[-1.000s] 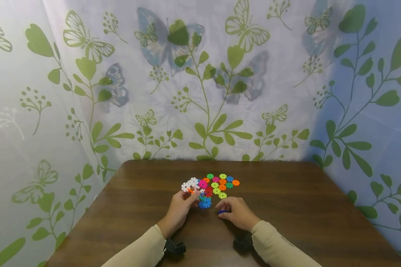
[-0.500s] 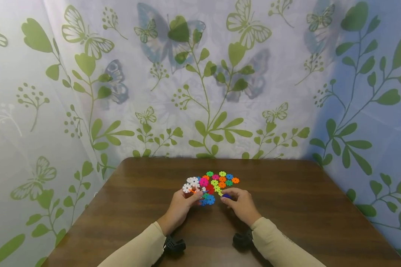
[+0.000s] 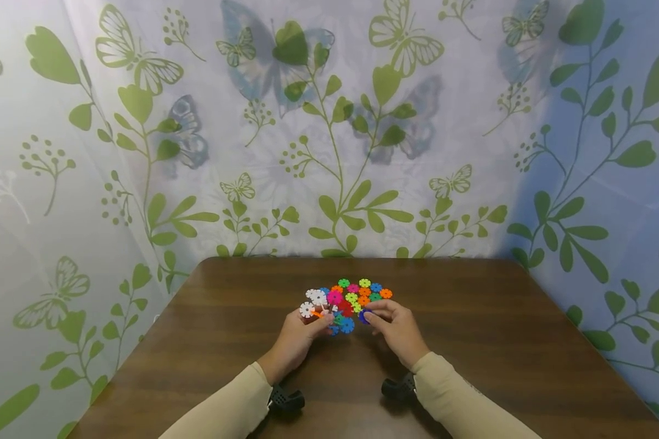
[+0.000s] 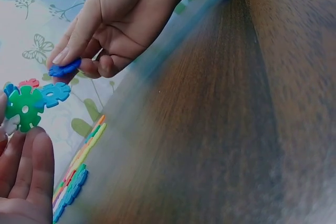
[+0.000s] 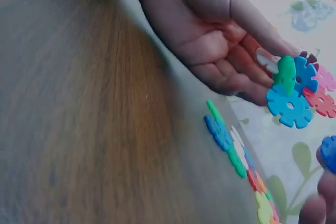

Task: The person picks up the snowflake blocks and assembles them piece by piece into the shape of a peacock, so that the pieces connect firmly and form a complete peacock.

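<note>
My left hand (image 3: 298, 336) grips a cluster of interlocked notched plastic discs above the table. A green disc (image 4: 25, 109) and a light blue disc (image 5: 289, 109) of this cluster show in the wrist views, with red, pink and white ones around them. My right hand (image 3: 402, 334) pinches a single dark blue notched disc (image 4: 64, 70) between thumb and fingers. That disc is close to the right side of the cluster, with a small gap between them. Fingers hide part of both.
Several loose flower-shaped discs (image 3: 365, 292) in yellow, orange, green, pink and blue lie flat on the brown wooden table (image 3: 472, 341) behind the hands. A patterned curtain (image 3: 318, 152) hangs beyond the table's far edge.
My right hand has lifted the dark blue disc and moved forward, bringing it nearer the cluster. My left hand has turned the cluster slightly and stayed in nearly the same place.
</note>
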The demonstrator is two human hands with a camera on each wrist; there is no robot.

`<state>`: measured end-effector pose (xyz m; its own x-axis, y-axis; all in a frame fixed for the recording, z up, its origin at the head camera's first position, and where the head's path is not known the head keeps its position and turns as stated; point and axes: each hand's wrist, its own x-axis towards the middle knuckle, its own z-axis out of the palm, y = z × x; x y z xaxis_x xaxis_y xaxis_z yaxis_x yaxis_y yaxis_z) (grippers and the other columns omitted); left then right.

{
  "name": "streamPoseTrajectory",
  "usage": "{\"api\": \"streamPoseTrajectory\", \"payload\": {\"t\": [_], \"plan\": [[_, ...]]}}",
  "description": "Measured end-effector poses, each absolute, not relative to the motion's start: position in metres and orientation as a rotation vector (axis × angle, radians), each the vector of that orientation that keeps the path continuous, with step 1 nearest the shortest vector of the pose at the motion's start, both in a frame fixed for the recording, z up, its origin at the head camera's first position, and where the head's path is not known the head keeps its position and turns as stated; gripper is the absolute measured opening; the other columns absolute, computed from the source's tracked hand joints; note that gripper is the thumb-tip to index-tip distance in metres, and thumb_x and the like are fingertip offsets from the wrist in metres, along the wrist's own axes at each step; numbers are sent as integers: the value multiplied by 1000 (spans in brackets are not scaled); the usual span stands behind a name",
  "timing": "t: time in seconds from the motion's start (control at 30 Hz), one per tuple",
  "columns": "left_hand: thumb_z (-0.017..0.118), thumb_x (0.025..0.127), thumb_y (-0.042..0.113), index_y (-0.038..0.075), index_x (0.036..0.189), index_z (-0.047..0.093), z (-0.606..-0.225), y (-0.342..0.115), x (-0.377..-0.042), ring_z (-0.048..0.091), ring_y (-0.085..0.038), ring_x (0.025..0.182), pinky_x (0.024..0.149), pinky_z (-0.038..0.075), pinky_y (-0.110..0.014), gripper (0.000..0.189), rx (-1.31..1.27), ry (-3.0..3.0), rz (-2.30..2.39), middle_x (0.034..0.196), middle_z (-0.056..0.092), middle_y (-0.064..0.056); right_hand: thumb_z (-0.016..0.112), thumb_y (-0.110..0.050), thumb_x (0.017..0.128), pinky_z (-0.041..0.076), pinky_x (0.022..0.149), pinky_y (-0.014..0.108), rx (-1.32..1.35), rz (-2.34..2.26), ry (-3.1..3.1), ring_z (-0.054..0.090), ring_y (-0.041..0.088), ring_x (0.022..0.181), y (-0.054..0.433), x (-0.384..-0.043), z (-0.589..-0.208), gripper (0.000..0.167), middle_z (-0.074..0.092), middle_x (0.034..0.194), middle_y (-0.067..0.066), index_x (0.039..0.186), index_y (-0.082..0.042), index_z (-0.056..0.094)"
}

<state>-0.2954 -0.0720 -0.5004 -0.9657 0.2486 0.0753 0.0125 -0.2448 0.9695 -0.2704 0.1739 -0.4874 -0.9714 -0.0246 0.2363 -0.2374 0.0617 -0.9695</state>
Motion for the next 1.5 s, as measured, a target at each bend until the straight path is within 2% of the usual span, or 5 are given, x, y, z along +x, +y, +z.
{"api": "streamPoseTrajectory", "payload": {"t": [0.37,0.6,0.87,1.1,1.5], "plan": [[79,97,14,-7,142,52,-498,-75,-296,69,-34,114,104,48,-51,56,296,1657,2484,132,66,-23,75,-1,97,59,89,39,314,2336,-2088,69,52,101,169,-269,-488,42,69,113,30,135,13,62],[80,96,12,-8,142,52,-495,-76,-295,67,-34,120,105,47,-51,58,345,1646,2478,134,66,-23,73,-1,99,56,96,43,340,2516,-1981,64,53,114,168,-270,-490,48,56,123,43,140,16,55],[83,94,16,-7,143,50,-496,-77,-295,67,-35,120,106,46,-52,63,326,1654,2477,135,65,-22,72,-1,99,55,96,41,289,2555,-1973,65,50,115,168,-269,-489,47,59,126,40,139,17,55],[85,92,13,-7,138,55,-498,-76,-295,68,-33,117,98,54,-42,58,368,1756,2442,130,68,-21,70,0,101,56,95,40,179,2650,-1905,66,47,116,165,-264,-487,44,62,128,37,138,18,56],[82,94,10,-9,139,54,-496,-76,-294,67,-35,119,97,54,-43,56,448,1729,2444,132,67,-22,69,0,102,55,97,38,98,2765,-1824,70,37,114,164,-264,-485,48,65,128,30,142,19,50]]}}
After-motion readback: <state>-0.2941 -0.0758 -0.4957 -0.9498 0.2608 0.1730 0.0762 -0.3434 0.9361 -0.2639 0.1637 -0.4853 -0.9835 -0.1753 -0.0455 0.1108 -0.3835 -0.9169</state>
